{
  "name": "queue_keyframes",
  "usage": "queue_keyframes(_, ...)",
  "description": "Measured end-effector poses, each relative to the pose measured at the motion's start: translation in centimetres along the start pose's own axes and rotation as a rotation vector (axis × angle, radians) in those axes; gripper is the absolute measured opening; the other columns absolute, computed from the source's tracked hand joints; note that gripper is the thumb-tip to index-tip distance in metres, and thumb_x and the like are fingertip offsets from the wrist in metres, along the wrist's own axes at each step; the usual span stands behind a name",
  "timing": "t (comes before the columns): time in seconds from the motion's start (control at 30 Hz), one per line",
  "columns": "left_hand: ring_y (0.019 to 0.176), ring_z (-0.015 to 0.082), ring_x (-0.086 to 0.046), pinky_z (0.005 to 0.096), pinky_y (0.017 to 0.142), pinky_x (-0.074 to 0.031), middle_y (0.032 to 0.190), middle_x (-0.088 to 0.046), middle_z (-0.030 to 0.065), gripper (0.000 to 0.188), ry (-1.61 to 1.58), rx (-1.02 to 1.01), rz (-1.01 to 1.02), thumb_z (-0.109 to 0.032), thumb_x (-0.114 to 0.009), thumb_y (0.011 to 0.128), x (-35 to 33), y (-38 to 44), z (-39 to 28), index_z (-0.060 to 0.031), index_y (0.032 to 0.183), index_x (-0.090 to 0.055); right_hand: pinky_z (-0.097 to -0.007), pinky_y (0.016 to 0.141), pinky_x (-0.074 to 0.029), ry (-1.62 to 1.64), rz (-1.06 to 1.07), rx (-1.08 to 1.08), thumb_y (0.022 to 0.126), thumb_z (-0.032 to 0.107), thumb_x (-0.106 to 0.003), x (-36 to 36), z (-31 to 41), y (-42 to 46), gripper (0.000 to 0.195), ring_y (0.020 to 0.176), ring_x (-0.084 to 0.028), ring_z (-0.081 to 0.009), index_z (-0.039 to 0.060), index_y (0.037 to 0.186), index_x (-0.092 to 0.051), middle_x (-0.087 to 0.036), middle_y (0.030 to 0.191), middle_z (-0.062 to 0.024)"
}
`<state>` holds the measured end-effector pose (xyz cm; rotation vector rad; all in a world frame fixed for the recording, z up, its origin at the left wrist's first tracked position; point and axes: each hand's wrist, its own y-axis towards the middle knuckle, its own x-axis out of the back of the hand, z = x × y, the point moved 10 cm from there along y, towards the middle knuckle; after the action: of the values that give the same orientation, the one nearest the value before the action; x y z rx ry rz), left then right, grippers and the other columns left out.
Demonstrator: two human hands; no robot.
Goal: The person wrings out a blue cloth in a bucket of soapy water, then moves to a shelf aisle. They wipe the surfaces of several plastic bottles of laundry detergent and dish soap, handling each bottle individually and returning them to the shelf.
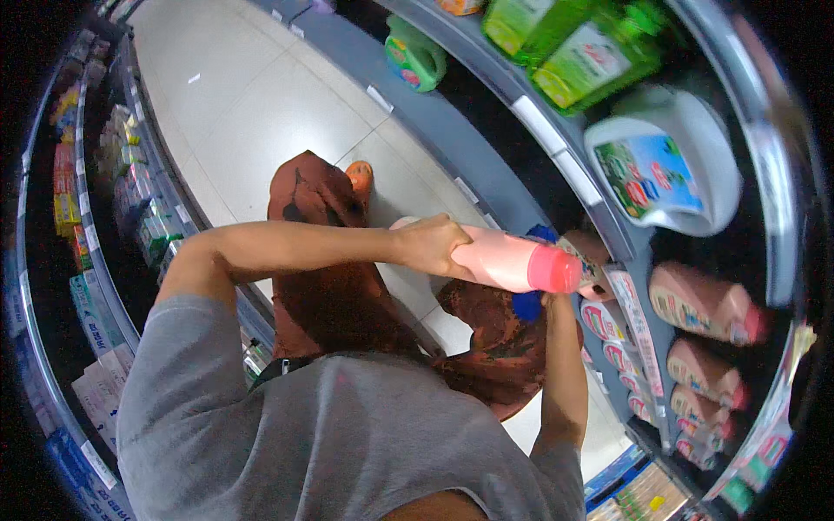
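My left hand (433,246) is wrapped around a pink plastic bottle (498,257) with a darker pink cap. The bottle lies nearly sideways above my knees, its cap toward the shelves on the right. My right hand (552,298) is mostly hidden behind the cap end. Blue material (526,306) shows on both sides of the bottle near that hand; what it is and whether the hand holds it cannot be told. Just beyond, at the shelf, more pink bottles (707,303) with pink caps stand in a row.
Shelves (417,111) curve along the right, with a white jug (664,166), green bottles (586,62) and a green jug (416,55). Another shelf unit with boxed goods (98,312) runs along the left. A tiled floor (260,98) lies between them; an orange shoe (359,177) shows.
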<state>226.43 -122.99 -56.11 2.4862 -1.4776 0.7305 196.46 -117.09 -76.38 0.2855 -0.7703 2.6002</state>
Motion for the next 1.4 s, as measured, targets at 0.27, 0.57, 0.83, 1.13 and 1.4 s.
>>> queue_keyframes(0.27, 0.079, 0.039, -0.065, 0.0486, 0.071, -0.052, 0.084, -0.067, 0.0198, 0.026, 0.191, 0.211, 0.112, -0.024, -0.065, 0.071, 0.6, 1.3, 12.3, -0.0029, 0.086, -0.065, -0.0411, 0.092, -0.044, -1.13, 0.021, -0.229, 0.092, 0.044, -0.053, -3.6, 2.2, 13.1, 0.056, 0.11, -0.056, -0.0351, 0.0012, 0.128, -0.053, -0.058, 0.121, -0.0219)
queue_keyframes(0.57, 0.078, 0.0325, -0.068, 0.0437, 0.069, -0.054, 0.081, -0.068, 0.0182, 0.021, 0.139, 0.372, 0.253, -0.015, -0.068, 0.066, 3.8, -3.1, 15.0, 0.0004, 0.081, -0.068, -0.0456, 0.073, -0.044, -1.053, -0.507, 0.651, 0.084, 0.035, -0.063, -17.7, -0.5, 16.4, 0.035, 0.085, -0.06, -0.0302, 0.0273, 0.119, -0.059, -0.064, 0.099, -0.0069)
queue_keyframes(0.83, 0.078, 0.0355, -0.067, 0.0458, 0.065, -0.055, 0.085, -0.067, 0.0173, 0.033, -0.041, 0.64, 0.104, -0.023, -0.072, 0.07, 4.8, -3.9, 18.3, -0.003, 0.095, -0.063, -0.057, 0.106, -0.024, -0.952, 0.316, 0.997, 0.092, 0.029, -0.053, -42.7, 10.5, 17.9, 0.044, 0.123, -0.038, -0.0444, 0.02, 0.135, -0.05, -0.046, 0.136, -0.0211)
queue_keyframes(1.13, 0.076, 0.033, -0.067, 0.0456, 0.064, -0.053, 0.085, -0.068, 0.0147, 0.035, 0.072, 0.539, -0.016, -0.021, -0.072, 0.067, 6.2, -3.7, 18.1, -0.0042, 0.096, -0.062, -0.0544, 0.1, -0.034, -1.266, 0.107, 1.178, 0.087, 0.022, -0.059, -20.6, -5.0, 14.3, 0.037, 0.116, -0.045, -0.0428, 0.0235, 0.124, -0.062, -0.048, 0.129, -0.0153)
queue_keyframes(1.4, 0.078, 0.0312, -0.068, 0.0455, 0.064, -0.054, 0.087, -0.067, 0.0151, 0.04, 0.015, 0.565, 0.022, -0.023, -0.072, 0.068, 5.2, -4.1, 18.5, -0.0042, 0.102, -0.062, -0.0437, 0.098, -0.043, -0.808, 0.524, 0.901, 0.093, 0.026, -0.05, -32.1, 8.1, 24.1, 0.044, 0.121, -0.048, -0.0383, 0.0224, 0.137, -0.05, -0.048, 0.14, -0.0119)
